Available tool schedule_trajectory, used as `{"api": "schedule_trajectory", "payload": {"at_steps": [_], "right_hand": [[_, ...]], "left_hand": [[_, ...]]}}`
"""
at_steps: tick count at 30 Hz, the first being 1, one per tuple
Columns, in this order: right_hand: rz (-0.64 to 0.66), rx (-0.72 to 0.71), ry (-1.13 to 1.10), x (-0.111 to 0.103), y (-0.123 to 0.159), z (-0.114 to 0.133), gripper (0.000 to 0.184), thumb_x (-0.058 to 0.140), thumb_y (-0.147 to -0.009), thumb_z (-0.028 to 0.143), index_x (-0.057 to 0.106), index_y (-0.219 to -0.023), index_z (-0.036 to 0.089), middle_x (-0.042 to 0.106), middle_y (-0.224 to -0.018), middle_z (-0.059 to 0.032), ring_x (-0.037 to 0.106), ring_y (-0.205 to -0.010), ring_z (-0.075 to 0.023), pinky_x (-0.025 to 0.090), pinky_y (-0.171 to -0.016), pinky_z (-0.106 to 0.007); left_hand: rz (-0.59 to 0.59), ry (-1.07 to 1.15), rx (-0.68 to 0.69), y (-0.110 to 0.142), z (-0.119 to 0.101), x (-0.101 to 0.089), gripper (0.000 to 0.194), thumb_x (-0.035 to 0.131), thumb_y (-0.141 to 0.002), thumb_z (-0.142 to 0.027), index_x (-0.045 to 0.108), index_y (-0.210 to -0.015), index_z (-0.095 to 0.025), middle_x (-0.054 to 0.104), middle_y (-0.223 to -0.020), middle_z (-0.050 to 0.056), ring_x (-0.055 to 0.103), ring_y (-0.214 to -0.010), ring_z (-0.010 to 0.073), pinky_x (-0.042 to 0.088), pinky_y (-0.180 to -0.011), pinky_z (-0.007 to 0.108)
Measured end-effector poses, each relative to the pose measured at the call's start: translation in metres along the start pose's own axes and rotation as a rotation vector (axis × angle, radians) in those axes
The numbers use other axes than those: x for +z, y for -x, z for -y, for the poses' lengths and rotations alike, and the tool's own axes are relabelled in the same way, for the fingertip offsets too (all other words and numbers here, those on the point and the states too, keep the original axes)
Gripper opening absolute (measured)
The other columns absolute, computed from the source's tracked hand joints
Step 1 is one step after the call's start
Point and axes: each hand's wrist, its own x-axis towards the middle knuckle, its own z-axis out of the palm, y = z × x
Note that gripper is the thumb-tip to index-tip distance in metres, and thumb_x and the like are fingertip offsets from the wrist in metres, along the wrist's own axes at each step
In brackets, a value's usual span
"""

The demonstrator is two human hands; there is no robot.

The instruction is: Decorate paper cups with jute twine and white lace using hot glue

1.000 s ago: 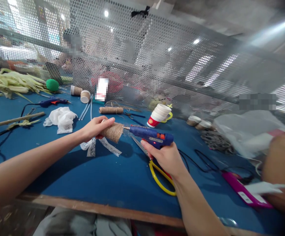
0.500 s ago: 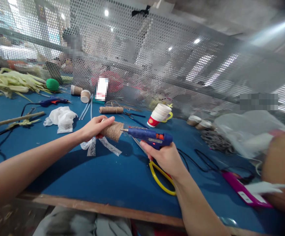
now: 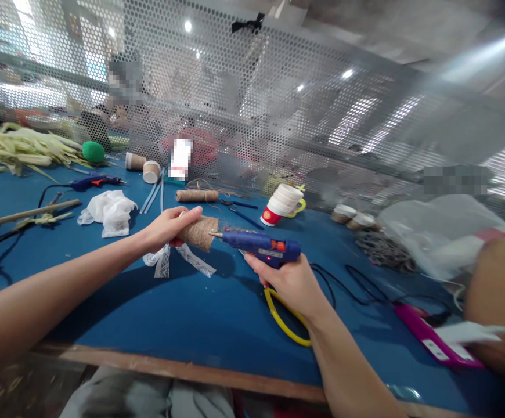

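Observation:
My left hand [image 3: 172, 225] is closed round a twine-wrapped paper cup [image 3: 199, 233], held tilted above the table with its wrapped side toward the right. In my right hand [image 3: 285, 270] is a blue hot glue gun [image 3: 259, 244], its metal nozzle at the twine near the cup's right end. Whether the tip touches the twine I cannot tell. Strips of white lace [image 3: 197, 259] lie below the cup. Under my right hand rest yellow-handled scissors [image 3: 285, 325], their blades mostly hidden.
Behind lie a twine roll [image 3: 197, 195], pliers [image 3: 246, 212] and stacked white cups [image 3: 282, 203]. White lace cloth [image 3: 111, 210] and a second glue gun [image 3: 96, 181] are left. A magenta power strip [image 3: 435, 339] and another person's arm [image 3: 498, 296] are right. Perforated metal panels stand behind.
The glue gun in my right hand has shifted slightly left and down, its nozzle now further over the twine. My left hand and the cup are nearly still.

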Motion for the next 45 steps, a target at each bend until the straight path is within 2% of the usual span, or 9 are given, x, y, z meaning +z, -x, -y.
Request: {"api": "schedule_trajectory", "payload": {"at_steps": [7,15,23,32,40,45], "right_hand": [[-0.006,0.008,0.017,0.001,0.001,-0.001,0.031,0.065,-0.067,0.036,0.050,-0.046,0.019,0.048,-0.038,0.0030,0.043,-0.036,-0.0094,0.040,-0.039,-0.023],[-0.052,-0.005,0.006,-0.003,-0.003,-0.003,0.033,0.063,-0.068,0.037,0.048,-0.045,0.020,0.048,-0.037,0.0026,0.045,-0.035,-0.0099,0.043,-0.041,-0.024],[-0.080,0.022,-0.059,-0.005,-0.003,-0.008,0.030,0.064,-0.069,0.042,0.054,-0.055,0.017,0.048,-0.040,0.0030,0.046,-0.037,-0.0101,0.041,-0.041,-0.024],[-0.045,-0.030,-0.012,-0.005,0.000,-0.004,0.032,0.063,-0.069,0.037,0.049,-0.047,0.019,0.048,-0.038,0.0027,0.046,-0.036,-0.0098,0.043,-0.041,-0.024],[-0.071,0.018,-0.072,-0.006,-0.003,-0.013,0.028,0.064,-0.069,0.042,0.057,-0.062,0.016,0.048,-0.041,0.0039,0.045,-0.037,-0.0097,0.041,-0.041,-0.024],[-0.064,0.020,-0.059,-0.005,-0.005,-0.015,0.029,0.064,-0.069,0.043,0.056,-0.062,0.016,0.048,-0.040,0.0039,0.045,-0.036,-0.0096,0.041,-0.041,-0.024]], "left_hand": [[0.010,0.057,-0.097,0.001,-0.002,0.000,0.048,0.049,-0.074,-0.064,0.051,-0.085,-0.017,0.039,-0.050,-0.004,0.036,-0.032,0.0056,0.017,-0.033,0.020],[-0.012,-0.035,-0.004,0.005,-0.004,0.005,0.042,0.049,-0.077,-0.059,0.048,-0.076,-0.017,0.039,-0.053,-0.004,0.038,-0.038,0.0056,0.022,-0.035,0.019],[-0.041,-0.063,0.086,0.012,-0.007,0.009,0.035,0.050,-0.079,-0.052,0.048,-0.077,-0.017,0.039,-0.059,-0.003,0.039,-0.045,0.0062,0.030,-0.038,0.017],[-0.057,-0.024,0.076,0.008,-0.004,0.007,0.035,0.049,-0.079,-0.052,0.049,-0.077,-0.017,0.038,-0.057,-0.004,0.038,-0.042,0.0055,0.028,-0.036,0.017],[-0.062,-0.066,0.141,0.008,-0.003,0.007,0.038,0.051,-0.076,-0.055,0.049,-0.079,-0.017,0.041,-0.057,-0.004,0.040,-0.043,0.0064,0.032,-0.037,0.018],[-0.068,-0.092,0.157,0.008,0.000,0.006,0.039,0.052,-0.075,-0.056,0.050,-0.080,-0.017,0.041,-0.059,-0.004,0.041,-0.044,0.0069,0.033,-0.038,0.018]]}}
